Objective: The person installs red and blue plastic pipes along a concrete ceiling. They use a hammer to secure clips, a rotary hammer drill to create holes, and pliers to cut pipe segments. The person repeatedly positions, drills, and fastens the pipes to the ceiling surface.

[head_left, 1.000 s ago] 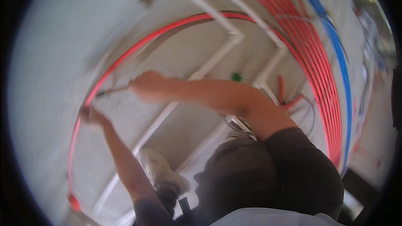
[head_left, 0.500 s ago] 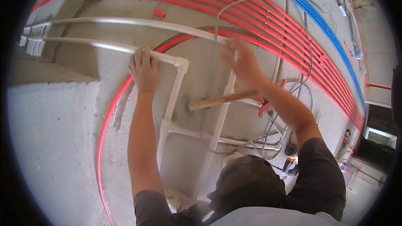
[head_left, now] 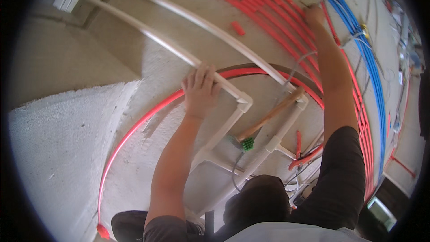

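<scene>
A white plastic pipe (head_left: 161, 40) runs down from the upper left to a white elbow fitting (head_left: 244, 100). My left hand (head_left: 201, 88) is closed over this pipe just short of the elbow. A second white pipe (head_left: 215, 29) runs beside it. At the upper right, my right hand (head_left: 315, 15) reaches past the red pipes (head_left: 286, 20), fingers closed near a thin, wire-like piece (head_left: 306, 5); blur hides the grip. Between my arms lies a wooden-handled hammer (head_left: 271, 114), its handle end by the second pipe's corner fitting. Small green plastic pieces (head_left: 247, 144) are beside its head.
Blue pipes (head_left: 374, 69) run along the right. A curved red pipe (head_left: 127, 141) passes under the white pipes. Red-handled pliers or cutters (head_left: 307, 157) lie by my right arm. A concrete block edge (head_left: 134, 85) stands at left. A short red pipe piece (head_left: 238, 28) lies above.
My right hand has moved from the white pipe up and right, beyond the red pipes. My left hand stays on its white pipe. The whole view has shifted and turned.
</scene>
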`<state>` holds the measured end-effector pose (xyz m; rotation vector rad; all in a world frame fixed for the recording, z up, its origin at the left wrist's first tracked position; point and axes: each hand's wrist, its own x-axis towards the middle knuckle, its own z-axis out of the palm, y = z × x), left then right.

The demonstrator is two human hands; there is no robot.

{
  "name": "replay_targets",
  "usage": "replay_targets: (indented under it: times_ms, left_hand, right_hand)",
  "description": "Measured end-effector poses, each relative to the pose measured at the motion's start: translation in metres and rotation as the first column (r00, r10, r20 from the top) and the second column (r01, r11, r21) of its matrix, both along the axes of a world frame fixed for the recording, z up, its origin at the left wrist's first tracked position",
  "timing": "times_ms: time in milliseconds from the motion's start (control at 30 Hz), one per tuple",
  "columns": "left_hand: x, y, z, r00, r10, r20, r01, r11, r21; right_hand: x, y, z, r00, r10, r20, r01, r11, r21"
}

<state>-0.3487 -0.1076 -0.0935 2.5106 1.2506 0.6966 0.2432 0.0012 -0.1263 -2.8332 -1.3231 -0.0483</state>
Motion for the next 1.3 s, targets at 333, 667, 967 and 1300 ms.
replay_targets:
  times_ms: [333,667,967,1300]
  left_hand:
    - [-0.003,-0.004,-0.001,0.999,0.004,0.051,-0.003,1.000,-0.010]
    - [-0.015,-0.079,0.041,0.766,0.209,0.608,0.060,0.918,-0.391]
    - [-0.103,-0.122,0.175,0.934,0.105,0.340,0.206,0.619,-0.758]
    - [-0.412,-0.172,0.346,0.886,0.203,-0.416,-0.430,0.693,-0.578]
  right_hand:
    - [-0.112,-0.042,0.085,0.962,0.230,-0.145,-0.048,0.669,0.742]
    - [-0.449,-0.247,0.128,0.472,0.722,-0.506,-0.166,0.636,0.753]
    - [-0.511,-0.307,0.167,0.307,0.834,-0.458,-0.215,0.529,0.821]
    - [-0.345,-0.333,0.085,0.480,0.877,-0.017,-0.870,0.478,0.122]
